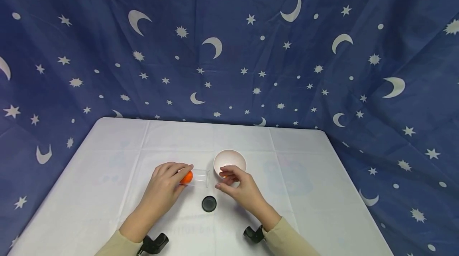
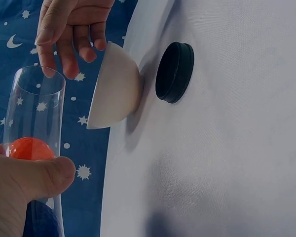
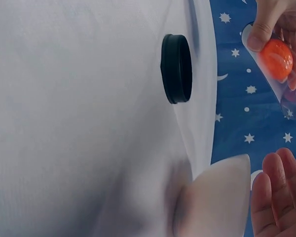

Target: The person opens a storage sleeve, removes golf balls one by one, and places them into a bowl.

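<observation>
My left hand (image 1: 166,184) grips a clear cylindrical container (image 1: 202,177), tilted on its side in the head view with its open mouth toward the right. Inside it sits an orange ball (image 2: 30,149), level with my thumb. Lower in the container the left wrist view shows a dark blue rounded thing (image 2: 41,220), partly hidden by the hand. My right hand (image 1: 244,190) hovers at the near rim of a white bowl (image 1: 231,156), fingers loosely bent with nothing between them. A bit of orange shows behind those fingers, mostly hidden.
A round black lid (image 1: 209,204) lies on the white-covered table (image 1: 312,208), nearer to me than the container and bowl. Behind the table hangs a blue curtain (image 1: 236,20) with moons and stars. A black wrist mount (image 1: 154,244) sits at each sleeve.
</observation>
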`<action>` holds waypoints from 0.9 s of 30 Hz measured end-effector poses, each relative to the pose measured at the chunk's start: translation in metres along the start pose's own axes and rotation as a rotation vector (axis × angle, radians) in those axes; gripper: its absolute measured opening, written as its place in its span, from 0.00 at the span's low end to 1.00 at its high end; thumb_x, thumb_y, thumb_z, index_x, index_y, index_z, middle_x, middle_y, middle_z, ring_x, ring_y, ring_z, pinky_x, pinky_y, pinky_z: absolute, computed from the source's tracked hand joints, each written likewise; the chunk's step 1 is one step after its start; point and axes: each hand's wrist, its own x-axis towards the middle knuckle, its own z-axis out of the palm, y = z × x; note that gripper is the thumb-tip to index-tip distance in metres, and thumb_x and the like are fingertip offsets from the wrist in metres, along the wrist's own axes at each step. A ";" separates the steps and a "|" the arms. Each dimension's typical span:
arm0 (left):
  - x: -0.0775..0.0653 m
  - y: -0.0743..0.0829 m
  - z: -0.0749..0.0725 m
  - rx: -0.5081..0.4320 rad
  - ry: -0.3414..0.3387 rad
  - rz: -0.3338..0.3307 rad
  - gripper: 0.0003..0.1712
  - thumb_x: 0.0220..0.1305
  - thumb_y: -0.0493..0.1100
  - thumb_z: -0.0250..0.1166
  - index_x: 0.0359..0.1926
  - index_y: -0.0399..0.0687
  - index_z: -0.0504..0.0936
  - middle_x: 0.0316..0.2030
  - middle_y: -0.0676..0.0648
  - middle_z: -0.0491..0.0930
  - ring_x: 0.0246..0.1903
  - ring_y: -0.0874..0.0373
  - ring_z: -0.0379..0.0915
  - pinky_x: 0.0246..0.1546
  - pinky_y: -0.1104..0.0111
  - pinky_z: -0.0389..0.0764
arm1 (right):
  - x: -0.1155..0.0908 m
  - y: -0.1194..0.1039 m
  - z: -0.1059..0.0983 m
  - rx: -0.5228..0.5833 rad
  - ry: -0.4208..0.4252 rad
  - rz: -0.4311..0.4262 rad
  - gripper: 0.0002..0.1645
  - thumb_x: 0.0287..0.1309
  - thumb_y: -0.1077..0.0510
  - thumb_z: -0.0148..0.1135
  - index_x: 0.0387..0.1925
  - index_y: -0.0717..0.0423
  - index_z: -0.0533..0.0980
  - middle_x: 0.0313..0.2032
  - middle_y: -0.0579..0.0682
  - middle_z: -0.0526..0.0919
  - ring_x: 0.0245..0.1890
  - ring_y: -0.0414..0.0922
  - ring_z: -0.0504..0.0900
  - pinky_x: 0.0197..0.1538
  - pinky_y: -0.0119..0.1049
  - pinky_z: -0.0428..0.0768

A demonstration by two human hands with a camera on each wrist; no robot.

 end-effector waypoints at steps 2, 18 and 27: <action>0.000 0.000 0.000 0.000 0.006 0.004 0.34 0.37 0.39 0.74 0.51 0.51 0.77 0.46 0.50 0.75 0.47 0.49 0.65 0.52 0.55 0.59 | 0.000 0.009 0.004 -0.002 -0.008 0.002 0.27 0.43 0.52 0.69 0.47 0.55 0.73 0.38 0.46 0.79 0.32 0.44 0.79 0.38 0.41 0.76; 0.002 0.006 0.003 0.000 -0.019 0.011 0.32 0.39 0.39 0.74 0.51 0.51 0.77 0.46 0.51 0.75 0.47 0.50 0.65 0.52 0.55 0.60 | 0.003 0.019 0.017 -0.003 -0.063 0.022 0.30 0.42 0.43 0.66 0.48 0.48 0.73 0.39 0.43 0.79 0.34 0.38 0.77 0.39 0.35 0.77; 0.002 0.007 0.003 0.034 -0.016 0.028 0.33 0.37 0.39 0.74 0.51 0.51 0.77 0.45 0.51 0.75 0.47 0.50 0.66 0.52 0.54 0.60 | 0.002 0.020 0.021 0.005 -0.067 -0.007 0.25 0.46 0.44 0.65 0.48 0.42 0.72 0.40 0.48 0.80 0.33 0.38 0.77 0.39 0.35 0.77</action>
